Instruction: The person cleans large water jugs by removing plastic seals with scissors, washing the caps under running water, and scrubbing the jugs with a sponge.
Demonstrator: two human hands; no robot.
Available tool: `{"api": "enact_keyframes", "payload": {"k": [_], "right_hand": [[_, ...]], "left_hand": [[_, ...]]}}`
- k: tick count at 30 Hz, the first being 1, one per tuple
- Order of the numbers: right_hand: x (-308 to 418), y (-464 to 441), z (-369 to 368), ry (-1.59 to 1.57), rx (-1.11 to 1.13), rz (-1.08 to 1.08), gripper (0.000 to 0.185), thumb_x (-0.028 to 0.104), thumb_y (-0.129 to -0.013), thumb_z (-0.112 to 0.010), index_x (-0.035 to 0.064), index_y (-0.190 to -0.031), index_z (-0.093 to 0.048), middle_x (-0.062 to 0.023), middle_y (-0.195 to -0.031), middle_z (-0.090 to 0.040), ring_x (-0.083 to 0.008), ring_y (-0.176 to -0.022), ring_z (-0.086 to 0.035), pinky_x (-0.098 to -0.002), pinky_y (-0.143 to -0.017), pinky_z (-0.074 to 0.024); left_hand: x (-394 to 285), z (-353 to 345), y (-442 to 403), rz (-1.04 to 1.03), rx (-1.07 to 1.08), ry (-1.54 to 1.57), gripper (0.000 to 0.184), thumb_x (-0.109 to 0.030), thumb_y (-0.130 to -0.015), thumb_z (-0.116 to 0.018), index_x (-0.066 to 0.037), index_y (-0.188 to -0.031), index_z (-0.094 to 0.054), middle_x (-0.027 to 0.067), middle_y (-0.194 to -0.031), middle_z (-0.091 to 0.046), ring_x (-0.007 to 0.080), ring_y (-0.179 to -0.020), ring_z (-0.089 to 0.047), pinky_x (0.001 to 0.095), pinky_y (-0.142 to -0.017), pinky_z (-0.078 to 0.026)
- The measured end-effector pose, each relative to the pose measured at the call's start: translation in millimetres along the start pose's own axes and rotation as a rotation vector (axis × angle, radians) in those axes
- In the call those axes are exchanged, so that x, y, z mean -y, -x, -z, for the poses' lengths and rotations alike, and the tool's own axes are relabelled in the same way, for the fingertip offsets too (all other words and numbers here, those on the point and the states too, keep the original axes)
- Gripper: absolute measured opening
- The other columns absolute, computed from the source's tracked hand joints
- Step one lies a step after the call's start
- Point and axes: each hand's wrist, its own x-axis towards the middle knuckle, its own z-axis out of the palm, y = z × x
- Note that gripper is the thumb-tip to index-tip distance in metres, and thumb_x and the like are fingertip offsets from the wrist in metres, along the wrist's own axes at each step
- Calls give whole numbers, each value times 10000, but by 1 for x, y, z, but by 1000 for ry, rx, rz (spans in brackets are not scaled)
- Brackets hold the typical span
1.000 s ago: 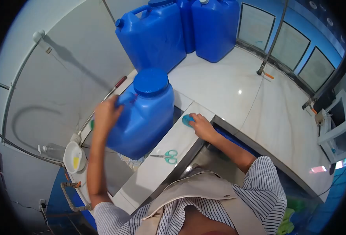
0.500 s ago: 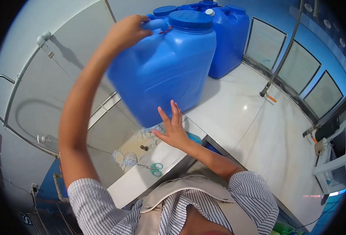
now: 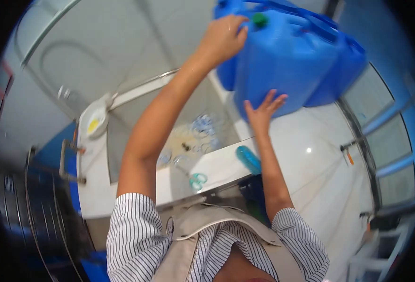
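A large blue jerrycan (image 3: 282,66) with a green cap (image 3: 259,20) stands upright on the white counter, right of the sink. My left hand (image 3: 224,37) is at its upper left corner beside the cap, fingers bent against the edge; some of them are hidden. Low on the front face, my right hand (image 3: 266,110) lies with fingers spread and thumb apart. Other blue jerrycans (image 3: 341,77) crowd behind and beside it.
A sink (image 3: 137,122) with several clear plastic pieces (image 3: 203,124) lies to the left. Green-handled scissors (image 3: 198,181) and a teal object (image 3: 248,160) rest on its front ledge. A white bowl (image 3: 93,120) sits at the left corner. An orange-handled tap (image 3: 348,155) is at right.
The jerrycan, earlier tilted over the sink edge with my left hand on its handle, now stands upright on the counter farther right, turned so a green cap shows. Both hands moved right; my view shifted.
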Motion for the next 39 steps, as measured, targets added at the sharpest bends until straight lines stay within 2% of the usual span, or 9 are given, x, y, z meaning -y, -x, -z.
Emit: {"api": "enact_keyframes", "payload": {"k": [4, 7, 10, 18, 26, 27, 30, 34, 39], "right_hand": [[81, 22, -6, -152, 51, -213, 961, 236, -758, -673, 75, -1455, -32, -323, -1451, 95, -548, -1321, 44, -589, -1067, -97], [180, 66, -2, -366, 389, 255, 822, 129, -787, -603, 85, -1451, -122, -306, -1462, 29, -483, -1352, -31, -559, -1073, -121], [263, 122, -17, -563, 750, 398, 748, 106, -792, -593, 89, -1433, -208, -302, -1460, -3, -476, -1347, -77, -535, -1073, -163], [475, 321, 30, -962, 1207, 879, 451, 54, -814, -555, 36, -1257, -471, -271, -1442, -176, -456, -1324, -199, -487, -1063, -247], [610, 543, 122, -1093, 1591, 1187, 340, 66, -826, -556, 31, -1163, -564, -239, -1402, -308, -396, -1276, -344, -396, -1026, -337], [625, 564, 132, -1090, 1708, 1199, 368, 58, -788, -562, -24, -1147, -558, -298, -1374, -318, -433, -1254, -354, -407, -1050, -306], [666, 626, 156, -1035, 1851, 1248, 350, 67, -790, -567, -19, -1129, -571, -293, -1372, -322, -427, -1246, -367, -405, -1044, -316], [731, 688, 175, -975, 1874, 1314, 365, 81, -799, -566, 6, -1157, -558, -276, -1358, -346, -423, -1234, -380, -402, -1029, -340], [812, 779, 174, -1030, 1891, 1346, 341, 108, -834, -539, 28, -1165, -554, -264, -1349, -361, -416, -1197, -425, -402, -1002, -369]], "left_hand": [[44, 67, 151, 311, 56, 18, 231, -137, -822, -535, -9, -995, -619, 197, -948, -624, 378, -877, -588, 438, -799, -467], [48, 133, 255, 492, -46, -126, 223, -120, -825, -528, 2, -988, -619, 198, -961, -621, 373, -882, -588, 433, -800, -467], [18, 220, 338, 787, -55, -177, 241, -140, -860, -518, -16, -1043, -612, 170, -1025, -619, 337, -937, -592, 386, -805, -469], [-165, 452, 579, 1357, -482, -608, 224, -145, -889, -508, -13, -1039, -607, 157, -983, -632, 300, -897, -610, 341, -788, -464], [-407, 574, 846, 1706, -902, -875, 222, -156, -884, -530, -3, -1011, -628, 149, -937, -660, 220, -876, -632, 307, -775, -465], [-430, 592, 869, 1734, -988, -921, 217, -153, -880, -532, -4, -995, -639, 142, -925, -668, 211, -869, -634, 298, -774, -464], [-484, 643, 932, 1892, -1137, -998, 223, -153, -880, -529, 3, -987, -648, 134, -908, -677, 208, -855, -636, 296, -777, -466], [-522, 716, 1007, 1845, -1141, -1198, 266, -211, -872, -533, -2, -1001, -633, 192, -945, -651, 297, -905, -635, 352, -777, -480], [-524, 810, 1125, 1970, -1319, -1108, 405, -202, -864, -506, 103, -1129, -534, 280, -1149, -549, 384, -1110, -512, 401, -953, -392]]}}
